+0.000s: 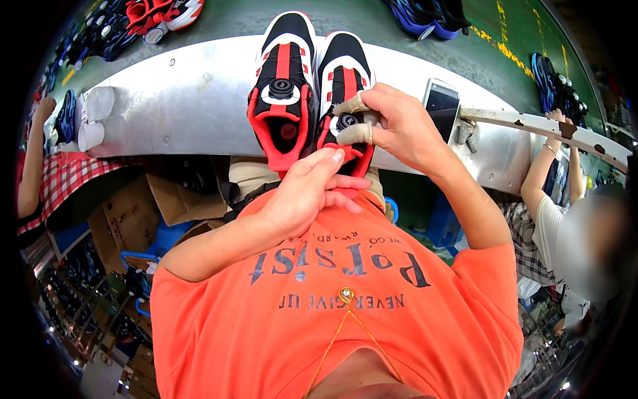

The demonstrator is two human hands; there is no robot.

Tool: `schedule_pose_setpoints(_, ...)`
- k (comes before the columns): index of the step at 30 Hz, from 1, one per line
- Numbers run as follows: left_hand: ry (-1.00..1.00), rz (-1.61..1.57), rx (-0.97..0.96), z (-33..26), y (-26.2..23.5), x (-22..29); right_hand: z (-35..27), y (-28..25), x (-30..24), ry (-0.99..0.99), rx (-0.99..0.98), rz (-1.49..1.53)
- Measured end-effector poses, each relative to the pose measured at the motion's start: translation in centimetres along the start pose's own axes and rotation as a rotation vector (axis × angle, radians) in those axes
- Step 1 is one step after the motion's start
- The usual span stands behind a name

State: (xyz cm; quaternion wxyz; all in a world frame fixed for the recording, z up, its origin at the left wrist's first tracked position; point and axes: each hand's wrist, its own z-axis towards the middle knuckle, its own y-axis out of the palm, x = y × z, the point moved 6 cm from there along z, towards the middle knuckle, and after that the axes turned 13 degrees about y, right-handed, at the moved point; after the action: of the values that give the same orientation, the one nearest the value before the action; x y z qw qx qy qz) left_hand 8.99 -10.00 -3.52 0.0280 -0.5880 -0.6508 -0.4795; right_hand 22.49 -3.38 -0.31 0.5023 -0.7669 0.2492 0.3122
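Two black, white and red sneakers stand side by side on the metal bench, toes pointing away from me. The left sneaker (282, 86) has a round black dial on its tongue and an open red-lined collar. On the right sneaker (343, 66), my right hand (399, 123) grips the black lacing dial (347, 122) between thumb and forefinger, both in pale finger covers. My left hand (302, 196) is at the heel of the right sneaker, its fingers stretched and apart. Whether its thumb presses on the collar, I cannot tell.
A phone (442, 106) lies on the metal bench (179, 86), right of the sneakers, near grey finger covers (468, 137) and a pale metal bar (531, 122). White cups (91, 135) stand at left. More shoes (428, 16) sit on the green surface beyond. People work on both sides.
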Motion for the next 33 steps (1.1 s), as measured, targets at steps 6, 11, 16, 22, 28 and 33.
schedule_pose_setpoints(6, 0.001, 0.004, -0.024, -0.1, -0.1, 0.1, 0.8, 0.2, -0.3, -0.199, -0.115, 0.146)
schedule_pose_setpoints(11, -0.161, 0.304, -0.159, -0.9, -0.8, 2.5, 0.5, 0.6, -0.6, -0.035, -0.029, 0.019)
schedule_pose_setpoints(16, 0.643, 1.065, 0.06, -1.3, -3.0, 12.3, 4.3, -1.2, -1.1, -0.146, 0.038, 0.072)
schedule_pose_setpoints(22, 0.784, 1.4, -0.008, 3.2, -4.0, 14.2, 13.1, 1.1, -1.6, -0.166, 0.256, -0.068)
schedule_pose_setpoints(28, 0.642, 1.091, -0.23, 3.5, -6.2, 14.3, 16.8, 4.4, -0.9, -0.207, 0.27, -0.112)
schedule_pose_setpoints(33, 0.751, 1.272, -0.112, 3.8, -5.3, 14.4, 16.9, 4.3, -0.5, -0.186, 0.235, -0.084)
